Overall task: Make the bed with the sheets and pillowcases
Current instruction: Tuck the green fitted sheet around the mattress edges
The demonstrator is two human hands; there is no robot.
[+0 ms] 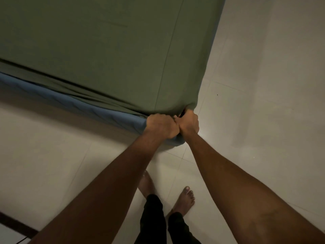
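Both hands meet at the near corner of the bed, knuckles touching. The left hand and right hand are each curled into a fist on the bunched corner hem of the green fitted sheet. The sheet lies stretched flat over the blue mattress, spreading away from the hands. One edge runs leftward from the left hand, with a blue band uncovered below the hem. The other edge runs up and away from the right hand. Both leave the frame, so I cannot tell the long axis. Pale tiled floor lies open right of the right hand and below both forearms, where bare feet stand.
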